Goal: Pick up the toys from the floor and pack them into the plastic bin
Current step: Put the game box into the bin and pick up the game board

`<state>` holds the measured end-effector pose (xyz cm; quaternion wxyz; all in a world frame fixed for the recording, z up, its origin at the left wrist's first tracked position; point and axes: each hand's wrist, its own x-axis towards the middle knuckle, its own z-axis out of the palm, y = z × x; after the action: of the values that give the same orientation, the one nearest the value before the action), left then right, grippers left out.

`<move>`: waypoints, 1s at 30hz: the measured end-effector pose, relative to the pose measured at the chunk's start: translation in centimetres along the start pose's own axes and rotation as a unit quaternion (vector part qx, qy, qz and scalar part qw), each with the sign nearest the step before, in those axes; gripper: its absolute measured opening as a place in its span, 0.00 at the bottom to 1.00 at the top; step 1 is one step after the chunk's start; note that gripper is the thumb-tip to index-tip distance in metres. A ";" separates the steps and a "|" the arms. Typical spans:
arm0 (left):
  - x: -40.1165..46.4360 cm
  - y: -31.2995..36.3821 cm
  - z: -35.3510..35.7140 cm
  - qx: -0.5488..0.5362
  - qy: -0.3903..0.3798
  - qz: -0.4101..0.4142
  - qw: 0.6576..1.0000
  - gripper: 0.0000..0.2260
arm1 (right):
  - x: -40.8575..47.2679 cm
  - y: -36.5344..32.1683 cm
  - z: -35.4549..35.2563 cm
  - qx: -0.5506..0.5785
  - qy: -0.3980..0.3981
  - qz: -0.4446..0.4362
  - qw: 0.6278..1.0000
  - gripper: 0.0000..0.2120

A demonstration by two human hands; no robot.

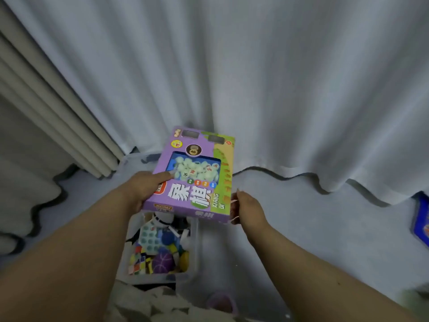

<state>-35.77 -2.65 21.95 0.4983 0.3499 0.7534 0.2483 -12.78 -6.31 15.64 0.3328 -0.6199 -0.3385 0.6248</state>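
A purple and green chess-set box (197, 180) with a clear window of pale round pieces hovers tilted over the clear plastic bin (196, 247). My left hand (146, 187) grips its left edge, thumb on top. My right hand (248, 208) holds the lower right corner, fingers under the box. The bin below holds several toys: a purple ball (162, 262), a colourful cube (138, 263) and a pale blue bubble toy (151, 238). The box hides the far part of the bin.
White curtains (255, 77) hang behind, reaching the grey floor (325, 228). A blue box (421, 219) lies at the right edge. A pinkish round object (221, 303) sits on the floor near me, beside crumpled beige fabric (148, 303).
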 end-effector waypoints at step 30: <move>5.5 -7.5 -2.6 0.375 0.110 -0.123 0.912 0.34 | 3.9 7.7 5.5 0.076 0.118 0.190 0.972 0.18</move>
<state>-41.67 -3.21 14.33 0.2716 0.3858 0.8782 -0.0788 -18.34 -7.27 7.09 0.2916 -0.7152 -0.1247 0.6228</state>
